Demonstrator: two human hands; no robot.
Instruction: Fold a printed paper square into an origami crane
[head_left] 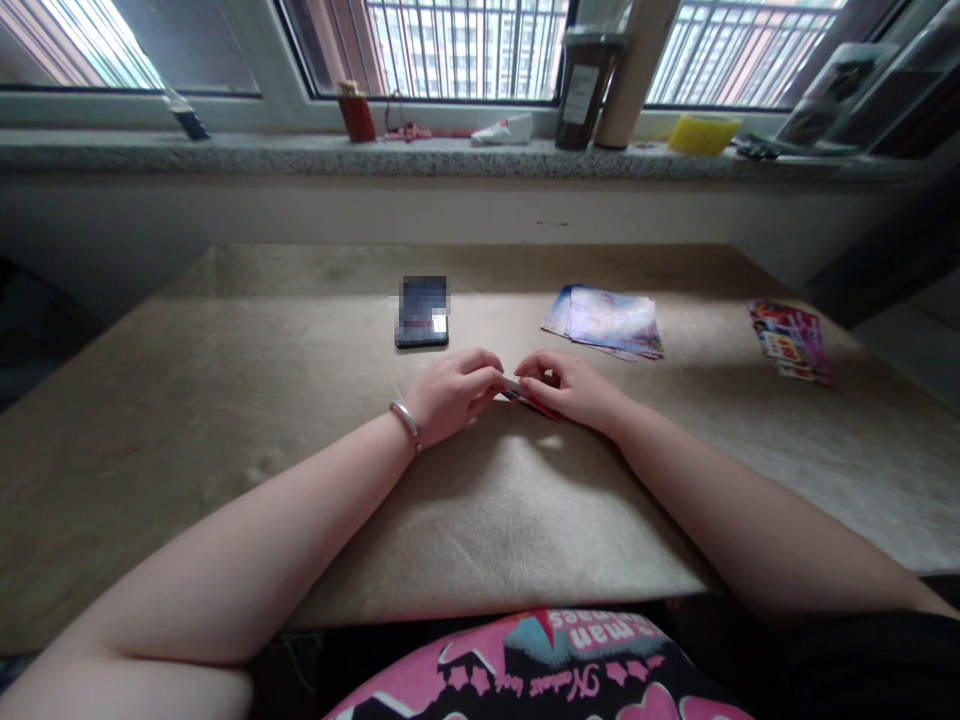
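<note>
My left hand [454, 392] and my right hand [571, 388] meet at the middle of the beige table [225, 420]. Both are curled, fingers pinched on a small stack of red-edged cards [517, 392] held low over the tabletop. A silver bangle [406, 423] sits on my left wrist. Most of the cards are hidden under my fingers.
A dark phone [422, 312] lies just beyond my left hand. A fanned pile of pale blue cards [606, 322] lies beyond my right hand, and pink cards [791, 342] lie far right. The windowsill [300, 155] holds a red cup [356, 115], a dark jar [581, 95] and a yellow item [703, 134].
</note>
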